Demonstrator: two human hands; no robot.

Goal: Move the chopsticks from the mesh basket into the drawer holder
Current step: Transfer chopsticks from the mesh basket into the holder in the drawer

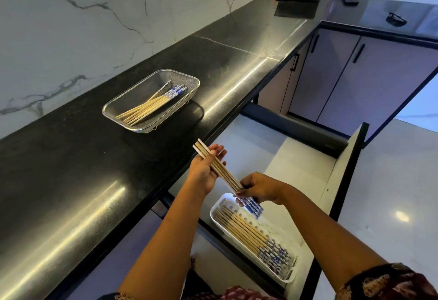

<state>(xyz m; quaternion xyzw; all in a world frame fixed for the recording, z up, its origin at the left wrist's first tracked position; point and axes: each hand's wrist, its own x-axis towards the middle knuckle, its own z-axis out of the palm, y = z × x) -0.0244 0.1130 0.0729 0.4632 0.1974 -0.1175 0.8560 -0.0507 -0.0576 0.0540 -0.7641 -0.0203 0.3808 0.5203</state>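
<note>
Sharp, glare streaks, wide-angle warp

Tan chopsticks (147,107) with blue-and-white patterned tops are lying in a silver mesh basket (132,95) and a white plastic holder (225,201); the desk (71,157) is gleaming black.

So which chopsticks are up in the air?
The bunch held between the left hand and right hand; the others lie in the mesh basket and the white holder.

We saw bamboo chopsticks with blue-patterned tops (151,104) lying in the silver mesh basket (139,93), a bundle (221,173) held slanting above the white plastic holder (214,208), and a row (244,231) inside it.
</note>
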